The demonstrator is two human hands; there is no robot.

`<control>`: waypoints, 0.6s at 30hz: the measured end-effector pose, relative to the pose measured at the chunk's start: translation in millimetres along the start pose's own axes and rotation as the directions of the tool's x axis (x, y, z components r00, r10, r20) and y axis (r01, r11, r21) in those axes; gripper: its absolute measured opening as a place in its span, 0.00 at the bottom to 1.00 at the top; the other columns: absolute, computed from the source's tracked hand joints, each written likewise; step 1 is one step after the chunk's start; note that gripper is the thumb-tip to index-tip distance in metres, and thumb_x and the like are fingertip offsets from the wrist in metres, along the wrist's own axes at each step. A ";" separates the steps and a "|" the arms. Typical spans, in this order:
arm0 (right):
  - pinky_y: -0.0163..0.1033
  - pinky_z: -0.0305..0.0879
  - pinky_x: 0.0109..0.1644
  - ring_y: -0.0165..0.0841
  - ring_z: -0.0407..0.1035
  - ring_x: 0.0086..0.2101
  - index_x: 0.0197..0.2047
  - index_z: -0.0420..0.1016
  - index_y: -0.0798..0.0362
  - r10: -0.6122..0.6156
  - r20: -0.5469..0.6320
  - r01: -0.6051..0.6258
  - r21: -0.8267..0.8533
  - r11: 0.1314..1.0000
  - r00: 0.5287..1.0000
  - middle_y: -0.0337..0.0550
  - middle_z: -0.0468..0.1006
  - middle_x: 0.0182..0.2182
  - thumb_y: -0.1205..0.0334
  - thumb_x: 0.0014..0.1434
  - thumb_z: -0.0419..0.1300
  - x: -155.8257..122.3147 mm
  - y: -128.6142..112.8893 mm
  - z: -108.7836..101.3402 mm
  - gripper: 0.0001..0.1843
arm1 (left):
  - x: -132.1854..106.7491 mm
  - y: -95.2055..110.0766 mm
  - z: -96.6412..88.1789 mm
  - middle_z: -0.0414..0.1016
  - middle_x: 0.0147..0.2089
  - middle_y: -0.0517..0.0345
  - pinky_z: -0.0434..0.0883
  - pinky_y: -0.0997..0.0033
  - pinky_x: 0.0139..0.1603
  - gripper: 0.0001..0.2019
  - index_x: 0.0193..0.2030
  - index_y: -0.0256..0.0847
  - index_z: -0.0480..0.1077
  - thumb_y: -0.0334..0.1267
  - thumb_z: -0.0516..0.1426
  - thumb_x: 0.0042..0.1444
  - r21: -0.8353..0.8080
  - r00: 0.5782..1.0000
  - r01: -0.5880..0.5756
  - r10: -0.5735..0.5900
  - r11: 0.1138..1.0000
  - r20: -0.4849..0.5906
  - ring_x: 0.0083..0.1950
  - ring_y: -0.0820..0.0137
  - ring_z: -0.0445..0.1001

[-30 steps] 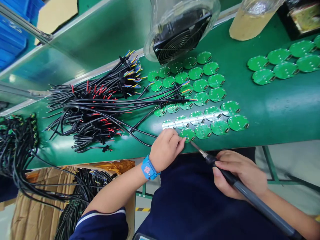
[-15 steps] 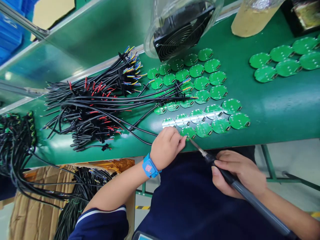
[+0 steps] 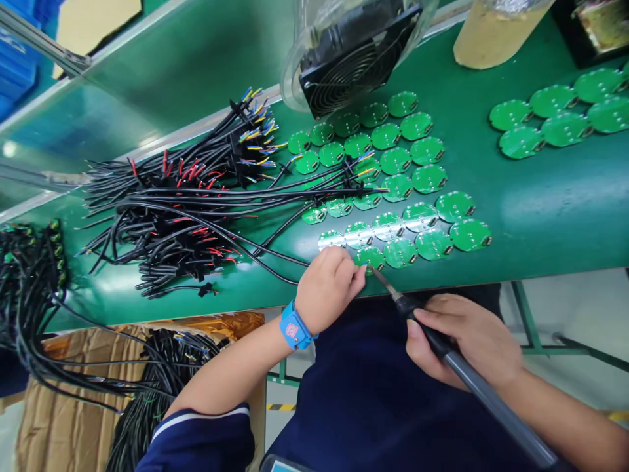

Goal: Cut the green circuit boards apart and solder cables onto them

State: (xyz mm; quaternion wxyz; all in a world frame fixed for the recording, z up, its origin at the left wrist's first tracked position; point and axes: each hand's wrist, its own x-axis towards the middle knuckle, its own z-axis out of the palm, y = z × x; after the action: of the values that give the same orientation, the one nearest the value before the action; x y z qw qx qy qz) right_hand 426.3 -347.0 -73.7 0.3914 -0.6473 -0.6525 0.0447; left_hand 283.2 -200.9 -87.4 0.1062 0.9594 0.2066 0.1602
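Observation:
My left hand, with a blue wrist strap, is closed at the table's front edge, its fingertips pressed down at a round green circuit board. Black cable runs in under this hand and seems to be held there; its end is hidden by the fingers. In my right hand is a soldering iron, gripped like a pen. The iron's metal tip points at the same board, close to my left fingertips. Whether tip and board touch I cannot tell.
Rows of green boards lie to the right and behind. A heap of black cables with stripped coloured ends spreads at left. A fan stands at the back. Below the table is a cardboard box with more cables.
My right hand and the soldering iron have shifted slightly left and up, bringing the tip a little nearer the board by my left fingers. My left hand stays in place.

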 end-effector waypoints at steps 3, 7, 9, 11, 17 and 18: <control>0.39 0.70 0.26 0.31 0.68 0.23 0.31 0.66 0.53 -0.007 0.036 0.008 -0.038 0.999 0.999 0.39 0.70 0.21 0.67 0.52 0.58 -2.4 -4.1 2.1 0.03 | 0.5 1.1 -0.1 0.64 0.30 0.55 0.66 0.68 0.36 0.09 0.28 0.39 0.62 0.36 0.51 0.59 0.005 1.000 0.012 -0.012 1.000 0.010 0.35 0.69 0.63; 0.38 0.70 0.25 0.31 0.68 0.23 0.32 0.66 0.54 -0.070 -0.014 0.068 -0.094 0.993 0.997 0.39 0.71 0.22 0.69 0.50 0.60 -2.6 -6.7 2.7 0.06 | -0.6 2.7 1.1 0.64 0.30 0.55 0.66 0.68 0.36 0.09 0.28 0.39 0.63 0.36 0.51 0.59 0.028 0.999 0.034 -0.034 0.999 0.006 0.35 0.68 0.63; 0.37 0.70 0.25 0.30 0.68 0.23 0.33 0.66 0.54 -0.042 -0.023 0.040 -0.060 0.997 0.999 0.39 0.71 0.22 0.68 0.51 0.58 -1.5 -5.9 0.3 0.05 | -1.2 3.5 1.9 0.64 0.30 0.54 0.66 0.67 0.37 0.09 0.28 0.38 0.63 0.36 0.51 0.59 0.032 0.999 0.047 -0.047 0.998 0.002 0.36 0.68 0.63; 0.36 0.70 0.25 0.29 0.69 0.22 0.33 0.66 0.52 0.027 -0.019 -0.027 -0.006 1.000 0.999 0.39 0.72 0.22 0.67 0.53 0.56 -0.7 -3.9 -3.6 0.03 | -1.3 4.4 2.2 0.64 0.30 0.54 0.66 0.67 0.37 0.09 0.28 0.38 0.63 0.36 0.51 0.59 0.028 0.998 0.057 -0.057 0.998 -0.002 0.36 0.68 0.63; 0.33 0.70 0.28 0.30 0.71 0.26 0.37 0.68 0.54 0.111 -0.194 -0.102 0.054 0.993 0.975 0.40 0.73 0.26 0.70 0.49 0.61 -0.3 1.7 -7.5 0.10 | 2.6 7.4 -4.8 0.64 0.32 0.54 0.67 0.67 0.38 0.07 0.31 0.38 0.64 0.35 0.51 0.59 -0.124 0.991 0.135 -0.133 0.983 0.027 0.37 0.69 0.64; 0.33 0.70 0.28 0.30 0.71 0.26 0.37 0.68 0.54 0.120 -0.196 -0.111 0.057 0.992 0.973 0.40 0.74 0.26 0.70 0.49 0.61 0.1 1.9 -6.3 0.10 | 3.5 7.5 -6.6 0.64 0.34 0.54 0.67 0.67 0.39 0.06 0.33 0.38 0.65 0.35 0.51 0.59 -0.172 0.987 0.158 -0.152 0.972 0.046 0.38 0.69 0.64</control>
State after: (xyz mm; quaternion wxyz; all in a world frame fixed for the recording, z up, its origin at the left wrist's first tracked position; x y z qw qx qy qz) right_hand 431.5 -349.4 -70.4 0.4661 -0.6763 -0.5701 0.0171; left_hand 286.6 -205.2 -78.3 0.2056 0.9298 0.2641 0.1532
